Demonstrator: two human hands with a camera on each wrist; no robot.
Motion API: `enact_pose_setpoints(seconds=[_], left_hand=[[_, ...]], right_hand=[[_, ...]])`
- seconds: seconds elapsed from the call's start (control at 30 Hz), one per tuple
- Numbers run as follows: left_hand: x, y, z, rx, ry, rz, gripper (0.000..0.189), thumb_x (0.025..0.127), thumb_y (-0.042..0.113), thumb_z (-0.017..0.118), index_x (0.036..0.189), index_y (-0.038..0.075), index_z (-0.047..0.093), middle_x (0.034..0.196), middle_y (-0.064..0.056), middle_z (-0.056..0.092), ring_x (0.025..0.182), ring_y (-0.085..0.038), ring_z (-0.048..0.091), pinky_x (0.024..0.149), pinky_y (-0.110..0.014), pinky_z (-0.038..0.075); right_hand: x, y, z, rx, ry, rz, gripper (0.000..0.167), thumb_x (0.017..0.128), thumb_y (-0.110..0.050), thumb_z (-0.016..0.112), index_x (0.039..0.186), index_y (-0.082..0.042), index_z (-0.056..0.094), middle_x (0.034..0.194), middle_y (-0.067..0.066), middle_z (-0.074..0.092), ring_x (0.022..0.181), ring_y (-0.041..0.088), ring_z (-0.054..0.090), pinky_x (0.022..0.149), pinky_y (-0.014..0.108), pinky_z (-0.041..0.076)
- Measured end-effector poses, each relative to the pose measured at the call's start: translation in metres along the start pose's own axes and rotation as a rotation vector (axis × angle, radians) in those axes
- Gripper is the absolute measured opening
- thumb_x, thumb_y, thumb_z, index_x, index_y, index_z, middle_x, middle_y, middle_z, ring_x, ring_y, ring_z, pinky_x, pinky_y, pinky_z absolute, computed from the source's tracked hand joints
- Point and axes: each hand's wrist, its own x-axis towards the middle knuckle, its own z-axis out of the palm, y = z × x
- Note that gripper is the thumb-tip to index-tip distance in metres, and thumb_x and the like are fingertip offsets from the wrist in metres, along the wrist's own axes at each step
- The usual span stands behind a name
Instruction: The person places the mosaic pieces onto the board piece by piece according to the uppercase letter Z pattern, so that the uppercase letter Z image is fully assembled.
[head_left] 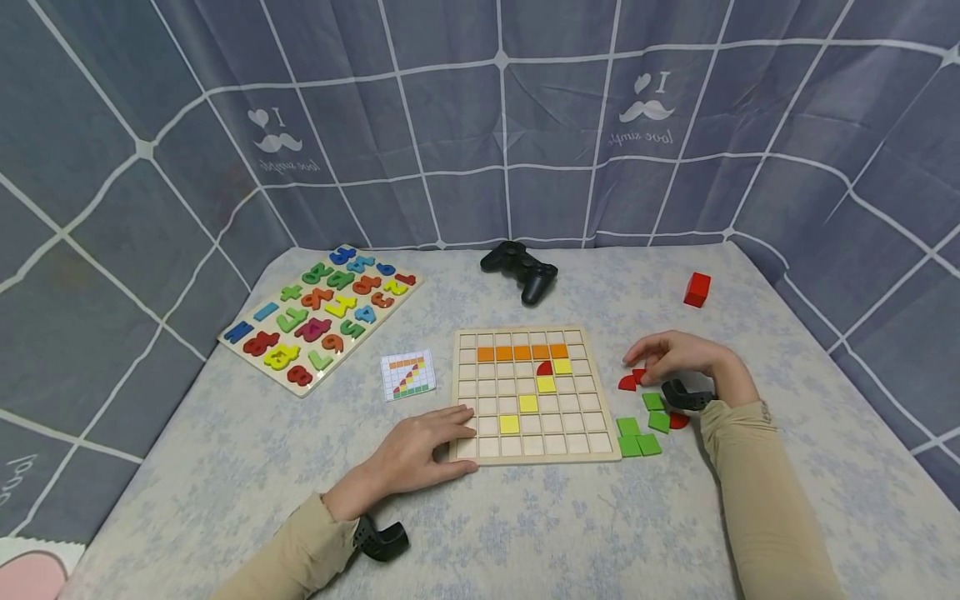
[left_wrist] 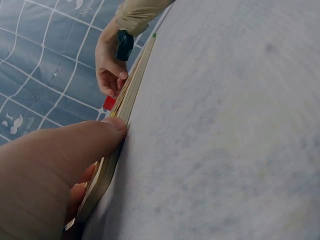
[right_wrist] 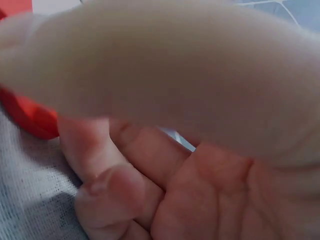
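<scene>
My left hand (head_left: 423, 446) rests at the near-left corner of a wooden grid board (head_left: 480, 452). Its thumb (left_wrist: 107, 132) touches the board's near edge, and its straight fingers lie over the left side. Orange squares (head_left: 522, 353) form a row on the board, above yellow squares (head_left: 528, 404) in a diagonal and one red quarter-circle (head_left: 545, 368). My right hand (head_left: 678, 353) is right of the board, over loose red pieces (head_left: 627, 383). Its thumb is at one red piece; whether it pinches it is unclear. The right wrist view shows curled fingers (right_wrist: 110, 195) and red pieces (right_wrist: 37, 120) beside the thumb.
Several green squares (head_left: 648, 444) lie by the board's right edge, near another red piece (head_left: 678, 421). A pattern card (head_left: 408, 375) is left of the board. Further back are a number puzzle board (head_left: 330, 321), a black game controller (head_left: 519, 268) and a red block (head_left: 697, 289).
</scene>
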Motion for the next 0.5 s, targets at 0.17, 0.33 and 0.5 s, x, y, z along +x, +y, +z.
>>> enact_pose_setpoints(seconds=[0.17,0.33,0.5], left_hand=[[0.000,0.000,0.000,0.004,0.004,0.008,0.044,0.084,0.049,0.065,0.112,0.014,0.069,0.132,-0.006,0.055,0.124,-0.018,0.049,0.098,-0.037,0.043],[0.000,0.000,0.000,0.000,0.010,0.012,0.045,0.084,0.048,0.066,0.112,0.014,0.069,0.132,-0.006,0.055,0.124,-0.019,0.049,0.098,-0.037,0.043],[0.000,-0.001,0.001,-0.002,0.011,0.013,0.045,0.084,0.047,0.066,0.112,0.014,0.070,0.132,-0.006,0.055,0.124,-0.019,0.049,0.098,-0.037,0.043]], right_hand=[[0.002,0.000,0.001,-0.020,0.006,0.008,0.035,0.081,0.001,0.067,0.113,0.011,0.058,0.067,0.001,0.051,0.057,0.010,0.043,0.056,0.024,0.042],[0.003,-0.004,0.004,-0.063,0.024,0.053,0.031,0.079,0.000,0.069,0.107,0.009,0.060,0.067,0.004,0.053,0.056,0.011,0.045,0.056,0.024,0.042],[0.002,-0.011,0.006,-0.112,0.047,0.099,0.025,0.078,-0.001,0.071,0.099,0.007,0.061,0.073,0.005,0.058,0.063,0.015,0.050,0.061,0.026,0.045]])
